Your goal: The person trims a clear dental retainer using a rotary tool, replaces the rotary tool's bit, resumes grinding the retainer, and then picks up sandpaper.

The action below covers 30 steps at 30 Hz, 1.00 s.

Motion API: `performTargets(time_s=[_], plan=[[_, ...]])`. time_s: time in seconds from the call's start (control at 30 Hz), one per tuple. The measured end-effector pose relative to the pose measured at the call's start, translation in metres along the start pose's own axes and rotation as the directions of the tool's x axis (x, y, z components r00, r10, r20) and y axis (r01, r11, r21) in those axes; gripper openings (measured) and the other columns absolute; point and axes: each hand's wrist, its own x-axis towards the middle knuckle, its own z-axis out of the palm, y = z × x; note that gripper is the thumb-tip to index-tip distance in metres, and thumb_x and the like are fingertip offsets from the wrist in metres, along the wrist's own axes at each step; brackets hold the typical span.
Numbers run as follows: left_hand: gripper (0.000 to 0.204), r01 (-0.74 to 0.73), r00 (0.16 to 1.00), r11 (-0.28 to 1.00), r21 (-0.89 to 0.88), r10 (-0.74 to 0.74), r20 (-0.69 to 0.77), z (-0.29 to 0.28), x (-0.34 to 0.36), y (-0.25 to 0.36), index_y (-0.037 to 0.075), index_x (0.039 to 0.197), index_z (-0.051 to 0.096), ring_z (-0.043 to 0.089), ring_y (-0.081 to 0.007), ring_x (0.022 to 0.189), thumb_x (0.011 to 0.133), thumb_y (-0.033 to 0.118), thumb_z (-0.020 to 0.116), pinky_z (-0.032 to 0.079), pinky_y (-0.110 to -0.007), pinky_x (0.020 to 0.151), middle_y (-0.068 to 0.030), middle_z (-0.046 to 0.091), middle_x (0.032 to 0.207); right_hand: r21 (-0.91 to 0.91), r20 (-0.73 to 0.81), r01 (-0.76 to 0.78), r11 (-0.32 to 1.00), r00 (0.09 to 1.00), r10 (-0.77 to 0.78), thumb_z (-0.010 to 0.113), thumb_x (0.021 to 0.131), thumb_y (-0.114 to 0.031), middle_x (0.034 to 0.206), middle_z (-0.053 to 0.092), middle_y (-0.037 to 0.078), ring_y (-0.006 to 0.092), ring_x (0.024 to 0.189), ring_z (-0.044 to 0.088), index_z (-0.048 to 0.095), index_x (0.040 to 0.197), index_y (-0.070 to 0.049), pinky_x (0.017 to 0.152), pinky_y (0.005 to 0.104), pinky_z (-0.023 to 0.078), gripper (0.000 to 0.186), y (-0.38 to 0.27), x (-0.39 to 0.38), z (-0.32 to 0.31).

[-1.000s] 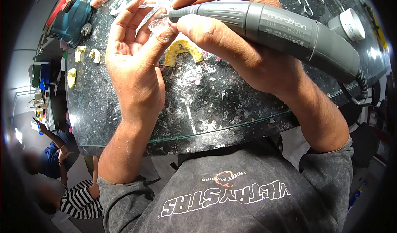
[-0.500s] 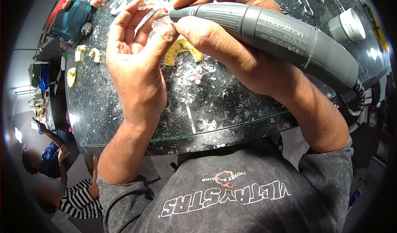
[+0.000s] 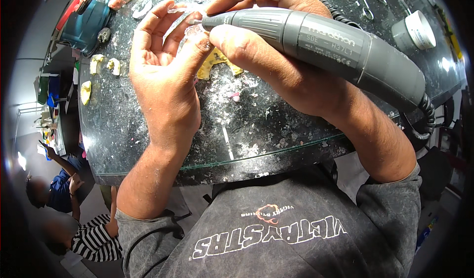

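Observation:
My left hand pinches a clear plastic dental tray between thumb and fingers near the upper middle of the view. My right hand is wrapped round a grey rotary handpiece, whose tip meets or nearly meets the tray at my left fingertips. A yellow horseshoe dental model lies on the table beneath, partly hidden by my hands.
The dark speckled worktable holds small yellow pieces, a teal-and-red container, scissors, a white-rimmed cup and a coiled cord. Two other people are at lower left.
Both hands, the tray and the handpiece have shifted slightly down, with my left hand a little rightward. More of the yellow model is covered, and more cord shows at the top.

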Motion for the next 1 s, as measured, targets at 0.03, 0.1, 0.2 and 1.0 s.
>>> performTargets(time_s=[0.03,0.1,0.2,1.0], plan=[[0.058,-0.001,1.000,1.000,0.014,0.001,-0.008,0.0002,-0.0001,-0.0002,-0.007,0.132,0.040,0.054,-0.0250,0.119,0.081,-0.006,0.068,0.044,-0.035,0.104,-0.0176,0.052,0.126,0.000,-0.001,0.002,1.000,1.000,-0.002,0.072,0.086,-0.019,0.094,0.064,0.010,0.0127,0.088,0.061,0.054,0.110,0.001,0.075,0.0252,0.050,0.036,0.0000,0.0001,0.0000],[0.058,-0.008,1.000,1.000,-0.005,0.008,-0.002,-0.0002,-0.0005,-0.0001,-0.007,0.132,0.040,0.054,-0.0251,0.119,0.081,-0.006,0.068,0.044,-0.035,0.104,-0.0177,0.052,0.127,-0.004,-0.004,0.006,1.000,1.000,-0.006,0.072,0.086,-0.019,0.094,0.064,0.010,0.0126,0.088,0.061,0.054,0.110,0.001,0.075,0.0252,0.050,0.036,0.0003,-0.0001,0.0005],[0.057,-0.016,1.000,1.000,0.026,0.016,-0.001,-0.0009,-0.0006,-0.0004,-0.007,0.132,0.040,0.053,-0.0253,0.120,0.082,-0.006,0.067,0.043,-0.035,0.104,-0.0178,0.051,0.127,-0.005,-0.007,0.012,1.000,1.000,-0.013,0.072,0.086,-0.019,0.094,0.064,0.010,0.0124,0.088,0.061,0.053,0.110,0.001,0.075,0.0250,0.050,0.036,0.0009,0.0001,0.0014],[0.054,0.051,0.999,0.998,-0.024,-0.051,-0.002,0.0039,0.0007,0.0025,-0.007,0.132,0.044,0.057,-0.0264,0.115,0.083,-0.006,0.066,0.049,-0.035,0.100,-0.0178,0.053,0.125,-0.065,-0.152,0.125,0.990,0.979,-0.134,0.073,0.085,-0.020,0.093,0.063,0.010,0.0109,0.085,0.060,0.052,0.111,0.001,0.073,0.0241,0.050,0.039,0.0012,-0.0034,-0.0031]])
